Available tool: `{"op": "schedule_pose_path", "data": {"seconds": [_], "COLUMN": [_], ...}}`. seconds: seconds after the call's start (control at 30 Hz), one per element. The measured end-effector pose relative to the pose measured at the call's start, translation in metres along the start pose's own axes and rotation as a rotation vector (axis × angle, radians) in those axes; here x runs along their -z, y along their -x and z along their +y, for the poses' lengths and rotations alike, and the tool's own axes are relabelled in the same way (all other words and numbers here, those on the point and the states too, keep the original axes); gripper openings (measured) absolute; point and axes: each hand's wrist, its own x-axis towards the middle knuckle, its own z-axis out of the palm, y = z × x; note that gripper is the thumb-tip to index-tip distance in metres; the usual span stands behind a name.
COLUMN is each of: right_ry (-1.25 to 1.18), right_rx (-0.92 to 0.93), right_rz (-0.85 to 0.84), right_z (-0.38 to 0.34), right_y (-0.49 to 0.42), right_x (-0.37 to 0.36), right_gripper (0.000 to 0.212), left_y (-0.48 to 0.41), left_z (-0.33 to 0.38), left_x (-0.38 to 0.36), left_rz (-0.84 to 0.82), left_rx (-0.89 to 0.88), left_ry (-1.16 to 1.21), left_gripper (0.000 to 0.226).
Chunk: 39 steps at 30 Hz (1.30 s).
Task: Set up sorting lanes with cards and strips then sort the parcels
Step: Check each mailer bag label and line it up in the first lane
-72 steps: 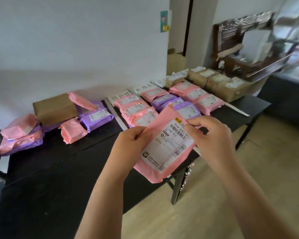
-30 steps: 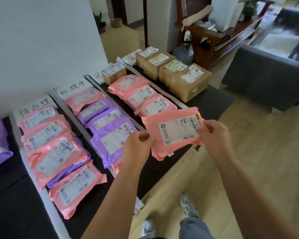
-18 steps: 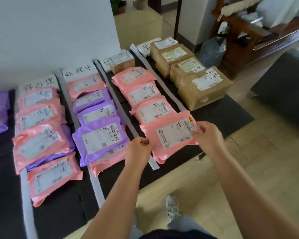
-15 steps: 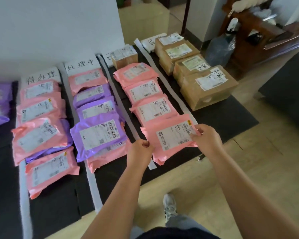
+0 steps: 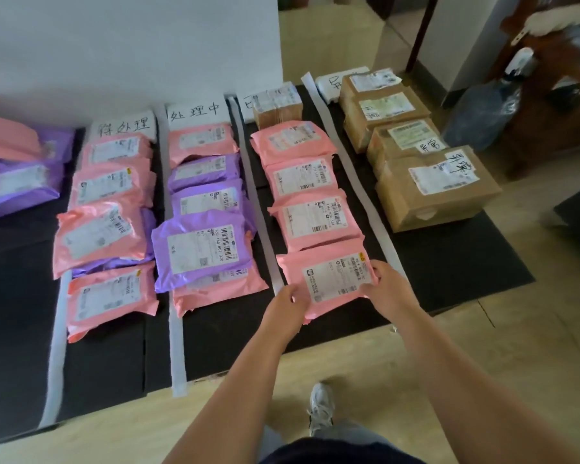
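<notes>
Head view, and the parcel comes down! The pink plastic mailer parcel with the white shipping label (image 5: 329,279), held up in front of the chest a couple of seconds ago, now sits low in the third lane, close to the near edge of the black table (image 5: 449,262). Its far edge overlaps the nearest of the three pink mailers (image 5: 315,219) already lined up there, and beyond them a small brown cardboard box (image 5: 278,108) stands by the far edge.

The left hand (image 5: 288,306) grips the parcel's near-left corner with its fingers curled onto it. The right hand (image 5: 387,289) pinches the right edge. Neither has let go, and I cannot tell whether the parcel lies fully flat yet. It lands between the two white paper strips, one (image 5: 259,209) on its left and one (image 5: 357,182) on its right.

So this placement looks all but finished, with only the release to come. The lanes themselves are set, with handwritten white cards (image 5: 195,110) along the far edge and strips running front to back. Large brown cardboard boxes (image 5: 436,189) fill the fourth lane towards the right end. At the left end a heap of purple and pink mailers (image 5: 21,182) waits outside the lanes, so the sorting likely has several rounds to go.
</notes>
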Motion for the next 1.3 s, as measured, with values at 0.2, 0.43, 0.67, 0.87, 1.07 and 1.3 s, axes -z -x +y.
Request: {"op": "schedule_pose_path", "data": {"seconds": [0.2,0.43,0.67,0.87,1.07,1.3], "right_ry": [-0.035,-0.105,-0.130,-0.164,-0.170,-0.188], "right_rx": [-0.024,0.069,0.259,0.440,0.610,0.749], "right_rz": [0.022,0.134,0.168,0.187,0.039,-0.069], "right_z": [0.003,-0.022,-0.086,-0.162,-0.242,-0.315], "right_y": [0.002,0.015,0.060,0.121,0.217,0.314], "right_x": [-0.002,0.010,-0.004,-0.057,-0.147,-0.242], "right_gripper": [0.046,0.046,0.048,0.048,0.050,0.045], "left_y": [0.012,0.030,0.063,0.111,0.178,0.246], "left_z": [0.007,0.013,-0.007,-0.066,-0.157,-0.253], "left_x": [0.006,0.026,0.087,0.172,0.271,0.361], "left_rz": [-0.041,0.060,0.218,0.395,0.578,0.685], "left_rx": [-0.009,-0.046,-0.144,-0.132,-0.079,-0.051], "left_ry": [0.057,0.144,0.280,0.381,0.483,0.555], "left_gripper": [0.051,0.054,0.051,0.047,0.042,0.050]}}
